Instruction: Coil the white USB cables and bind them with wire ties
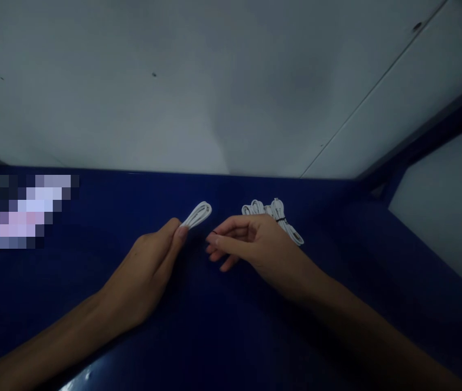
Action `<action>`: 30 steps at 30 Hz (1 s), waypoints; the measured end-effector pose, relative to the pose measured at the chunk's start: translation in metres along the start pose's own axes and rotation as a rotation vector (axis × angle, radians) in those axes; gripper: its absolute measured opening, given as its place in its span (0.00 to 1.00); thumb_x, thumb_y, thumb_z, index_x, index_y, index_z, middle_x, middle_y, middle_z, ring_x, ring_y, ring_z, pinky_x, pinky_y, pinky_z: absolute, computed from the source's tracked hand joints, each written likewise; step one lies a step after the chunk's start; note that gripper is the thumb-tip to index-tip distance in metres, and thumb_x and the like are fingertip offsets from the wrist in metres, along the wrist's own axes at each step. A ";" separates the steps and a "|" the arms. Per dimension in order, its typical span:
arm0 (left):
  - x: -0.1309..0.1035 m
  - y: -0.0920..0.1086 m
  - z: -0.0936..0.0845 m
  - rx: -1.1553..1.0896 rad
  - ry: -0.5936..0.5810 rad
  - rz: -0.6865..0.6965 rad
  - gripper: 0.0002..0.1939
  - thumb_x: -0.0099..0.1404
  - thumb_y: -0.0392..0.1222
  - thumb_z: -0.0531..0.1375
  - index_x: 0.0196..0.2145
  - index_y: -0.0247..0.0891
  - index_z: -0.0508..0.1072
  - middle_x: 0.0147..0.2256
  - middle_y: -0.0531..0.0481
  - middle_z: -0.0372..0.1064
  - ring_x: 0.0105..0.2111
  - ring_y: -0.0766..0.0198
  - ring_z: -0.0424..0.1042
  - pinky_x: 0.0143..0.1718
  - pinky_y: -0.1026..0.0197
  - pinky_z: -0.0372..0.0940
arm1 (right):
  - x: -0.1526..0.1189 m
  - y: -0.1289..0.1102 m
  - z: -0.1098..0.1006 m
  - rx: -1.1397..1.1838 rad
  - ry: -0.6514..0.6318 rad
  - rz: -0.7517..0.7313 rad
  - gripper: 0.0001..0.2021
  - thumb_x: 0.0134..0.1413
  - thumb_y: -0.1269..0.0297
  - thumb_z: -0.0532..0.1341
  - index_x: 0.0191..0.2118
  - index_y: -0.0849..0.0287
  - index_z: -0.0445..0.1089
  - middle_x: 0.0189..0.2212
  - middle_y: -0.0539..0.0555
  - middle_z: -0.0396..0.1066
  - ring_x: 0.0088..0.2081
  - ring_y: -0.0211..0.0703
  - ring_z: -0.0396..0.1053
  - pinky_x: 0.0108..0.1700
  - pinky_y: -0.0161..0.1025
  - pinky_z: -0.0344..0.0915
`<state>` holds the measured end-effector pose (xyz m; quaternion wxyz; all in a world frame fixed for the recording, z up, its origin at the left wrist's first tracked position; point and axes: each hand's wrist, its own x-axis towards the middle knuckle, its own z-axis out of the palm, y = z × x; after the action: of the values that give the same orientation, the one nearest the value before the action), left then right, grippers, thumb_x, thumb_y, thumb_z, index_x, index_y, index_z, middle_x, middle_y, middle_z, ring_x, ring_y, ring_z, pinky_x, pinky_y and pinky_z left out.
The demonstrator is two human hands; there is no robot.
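A looped white cable (198, 213) sticks out from between the thumb and fingers of my left hand (145, 271), which is closed around its near end. To its right, my right hand (251, 244) pinches a thin black tie (214, 233) between thumb and fingertips; only a small dark bit of it shows. The two hands are apart, and the tie does not touch the cable. Just behind my right hand lie several coiled white cables (282, 217). One of these has a black tie around its middle. My right hand partly covers the others.
Under the hands is a dark blue tabletop (198, 336). A pale wall panel (153, 119) rises along its back edge. At the left lies a blurred-out bright object (31, 212). A blue frame bar (426, 144) runs along the right side.
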<state>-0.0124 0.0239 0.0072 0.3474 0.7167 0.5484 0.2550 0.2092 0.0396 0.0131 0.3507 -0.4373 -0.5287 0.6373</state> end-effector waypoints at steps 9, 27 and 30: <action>-0.002 0.000 -0.001 -0.052 -0.009 0.002 0.24 0.84 0.59 0.47 0.35 0.43 0.66 0.28 0.58 0.63 0.26 0.63 0.63 0.29 0.58 0.59 | -0.010 0.003 0.015 -0.350 0.279 -0.449 0.04 0.66 0.69 0.72 0.39 0.53 0.85 0.36 0.48 0.83 0.33 0.39 0.80 0.33 0.36 0.79; -0.006 0.000 0.005 0.001 -0.090 0.029 0.22 0.85 0.56 0.44 0.38 0.44 0.67 0.31 0.56 0.69 0.28 0.61 0.67 0.32 0.54 0.61 | -0.013 0.025 0.033 -0.709 0.406 -0.787 0.06 0.66 0.78 0.71 0.43 0.62 0.85 0.38 0.53 0.83 0.38 0.38 0.82 0.42 0.32 0.79; -0.006 0.002 0.006 -0.047 -0.089 0.021 0.22 0.85 0.56 0.46 0.37 0.44 0.67 0.30 0.57 0.67 0.27 0.61 0.66 0.32 0.55 0.62 | -0.014 0.025 0.033 -0.741 0.413 -0.823 0.06 0.67 0.79 0.70 0.44 0.63 0.85 0.38 0.53 0.83 0.37 0.38 0.82 0.41 0.33 0.80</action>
<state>-0.0088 0.0162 0.0051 0.3852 0.7247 0.5187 0.2394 0.1842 0.0102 -0.0074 0.4888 -0.4046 -0.7630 0.1233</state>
